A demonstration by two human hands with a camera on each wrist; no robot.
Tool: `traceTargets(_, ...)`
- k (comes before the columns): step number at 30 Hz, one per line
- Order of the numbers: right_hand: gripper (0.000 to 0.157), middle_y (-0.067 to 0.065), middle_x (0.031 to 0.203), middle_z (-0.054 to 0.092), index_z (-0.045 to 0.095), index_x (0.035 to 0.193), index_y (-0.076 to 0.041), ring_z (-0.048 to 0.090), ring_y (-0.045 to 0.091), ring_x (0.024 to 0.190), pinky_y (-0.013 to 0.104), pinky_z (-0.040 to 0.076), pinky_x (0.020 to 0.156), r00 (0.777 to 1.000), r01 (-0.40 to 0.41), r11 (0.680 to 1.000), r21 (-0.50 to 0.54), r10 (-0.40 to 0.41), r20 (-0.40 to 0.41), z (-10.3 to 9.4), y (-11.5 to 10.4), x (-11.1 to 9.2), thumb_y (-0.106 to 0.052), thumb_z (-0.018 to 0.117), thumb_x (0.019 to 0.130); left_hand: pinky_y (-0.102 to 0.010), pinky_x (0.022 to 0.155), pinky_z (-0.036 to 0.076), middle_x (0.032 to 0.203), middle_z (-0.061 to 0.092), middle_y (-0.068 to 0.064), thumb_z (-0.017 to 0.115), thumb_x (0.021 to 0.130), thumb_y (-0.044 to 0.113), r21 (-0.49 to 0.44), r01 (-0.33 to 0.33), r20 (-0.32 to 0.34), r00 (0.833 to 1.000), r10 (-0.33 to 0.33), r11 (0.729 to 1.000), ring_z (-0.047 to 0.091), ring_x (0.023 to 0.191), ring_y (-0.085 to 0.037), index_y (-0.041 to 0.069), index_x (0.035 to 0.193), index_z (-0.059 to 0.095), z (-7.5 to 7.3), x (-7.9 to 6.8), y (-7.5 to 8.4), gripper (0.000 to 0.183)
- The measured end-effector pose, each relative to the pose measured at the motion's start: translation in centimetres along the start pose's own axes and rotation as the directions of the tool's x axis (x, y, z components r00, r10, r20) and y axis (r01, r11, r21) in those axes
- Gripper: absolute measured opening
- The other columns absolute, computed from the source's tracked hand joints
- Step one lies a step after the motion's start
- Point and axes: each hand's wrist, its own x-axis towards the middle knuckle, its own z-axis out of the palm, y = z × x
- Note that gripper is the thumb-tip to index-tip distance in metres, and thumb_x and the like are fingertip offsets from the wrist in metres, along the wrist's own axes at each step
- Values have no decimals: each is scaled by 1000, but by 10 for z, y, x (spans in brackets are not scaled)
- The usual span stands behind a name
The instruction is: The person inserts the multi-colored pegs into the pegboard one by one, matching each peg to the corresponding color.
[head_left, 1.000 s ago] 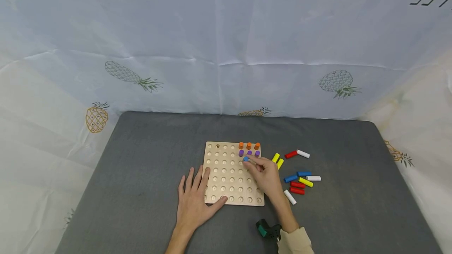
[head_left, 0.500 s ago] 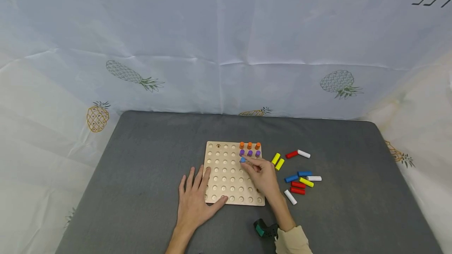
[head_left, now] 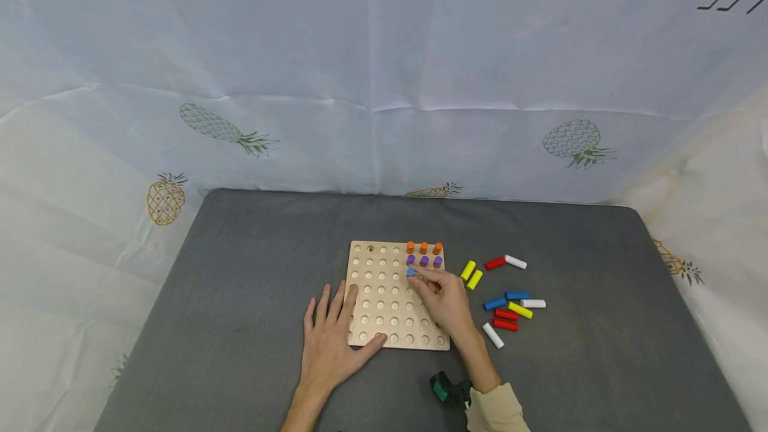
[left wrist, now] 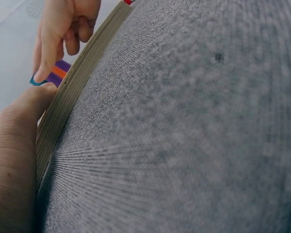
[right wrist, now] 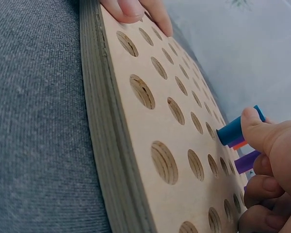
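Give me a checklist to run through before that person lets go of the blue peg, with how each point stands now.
1. Blue peg pinched by the right hand: ok.
2. Board steadied: ok, the left hand rests on its near left corner.
3. Purple pegs standing in their row: ok.
4. Blue peg fully seated in a hole: cannot tell.
5. Loose blue pegs to hand: ok, two lie right of the board.

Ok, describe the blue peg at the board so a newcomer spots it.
On the grey table lies a holed wooden board, with purple pegs toward its far right corner. Just nearer than those, the right hand pinches the blue peg, the only one held.
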Motion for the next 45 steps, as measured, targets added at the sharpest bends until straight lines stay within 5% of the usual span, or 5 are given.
traceTargets(21,27,-1,62,45,79,118,-20,38,7,52,20,30,45,999,-2,1000,-28,3,36,0,0,0,-22,77,91,-65,120,25,159,49,-10,67,75,79,9,7,11,1000,-8,1000,39,150,-41,20,158,42,-1,0,0,105)
traceTargets(31,30,-5,57,36,77,123,-15,33,6,50,18,21,46,997,-39,998,-54,42,66,-1,0,0,-23,75,94,-64,120,25,159,49,-10,66,75,79,15,1,7,1000,-1,1000,40,150,-40,20,158,42,0,-1,0,105)
traceTargets(45,31,-4,57,39,76,123,-17,33,5,46,19,24,44,997,-12,997,-73,18,79,-3,1,2,-21,77,92,-64,120,25,159,49,-10,65,75,80,22,-6,-4,1000,6,1000,41,149,-41,21,158,42,1,0,0,105)
